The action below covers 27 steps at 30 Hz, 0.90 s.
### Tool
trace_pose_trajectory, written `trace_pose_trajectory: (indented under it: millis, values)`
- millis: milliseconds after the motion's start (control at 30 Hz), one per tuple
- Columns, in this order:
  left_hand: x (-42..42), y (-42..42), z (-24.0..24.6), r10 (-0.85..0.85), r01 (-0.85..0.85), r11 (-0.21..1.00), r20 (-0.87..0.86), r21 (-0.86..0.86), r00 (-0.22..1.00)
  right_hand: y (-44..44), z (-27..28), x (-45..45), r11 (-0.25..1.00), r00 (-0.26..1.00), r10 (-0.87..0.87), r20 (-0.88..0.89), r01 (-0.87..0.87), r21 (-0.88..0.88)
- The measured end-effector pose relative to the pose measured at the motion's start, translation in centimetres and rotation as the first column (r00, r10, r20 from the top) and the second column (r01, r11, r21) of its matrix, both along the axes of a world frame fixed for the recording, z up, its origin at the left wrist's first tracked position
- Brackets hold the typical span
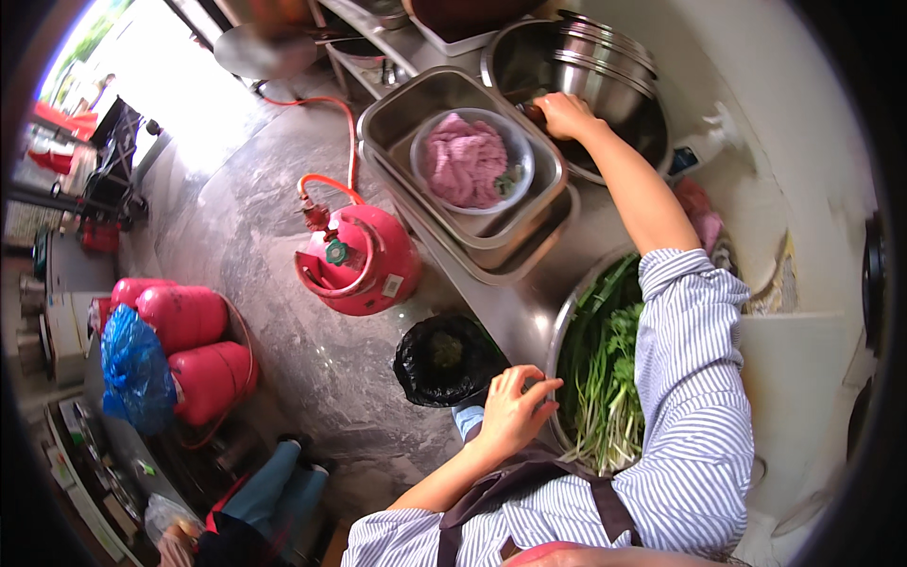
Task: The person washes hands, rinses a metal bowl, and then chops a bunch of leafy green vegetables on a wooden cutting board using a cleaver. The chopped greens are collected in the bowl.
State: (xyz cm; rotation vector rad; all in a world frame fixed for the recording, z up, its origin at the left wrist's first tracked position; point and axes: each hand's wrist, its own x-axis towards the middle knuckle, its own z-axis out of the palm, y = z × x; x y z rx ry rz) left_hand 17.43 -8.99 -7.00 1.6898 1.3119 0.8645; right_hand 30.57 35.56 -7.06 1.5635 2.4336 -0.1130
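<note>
My right hand (567,117) reaches to a large steel basin (521,53), its fingers curled on a dark brown handle (530,113) whose far part is hidden. Stacked steel bowls (602,64) stand tilted in that basin. My left hand (514,411), fingers apart and empty, hovers by the rim of a steel bowl (556,354) of green onions and leafy herbs (602,375). Between the basin and the counter's edge, nested rectangular steel trays (393,106) hold a clear plastic bowl (524,152) with a pink cloth (464,159) and some green scraps.
A black-lined bin (446,361) stands below the steel counter's edge (475,305). Nearby on the floor is a red gas cylinder (375,262) with an orange hose (351,135). More cylinders (184,319), a blue bag (134,368) and another person (276,489) are at left. A spray bottle (708,142) lies right.
</note>
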Motion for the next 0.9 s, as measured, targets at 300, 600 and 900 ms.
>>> trace_pose_trajectory:
  millis: [300,600,900]
  values:
    - [1.5,1.8,5.8,-0.027,0.031,0.994,-0.045,0.101,0.999,-19.3,15.7,12.9,0.991,0.141,-0.132,-0.981,-0.006,-0.134]
    - [15.6,-4.2,17.9,-0.590,0.653,0.755,0.488,0.051,0.644,-54.6,21.7,26.2,0.884,-0.275,0.234,-0.933,0.460,0.086]
    - [31.2,-22.6,13.4,-0.770,0.890,0.451,0.476,-0.066,0.425,-82.1,17.6,39.8,0.679,-0.525,0.581,-0.622,0.734,0.015]
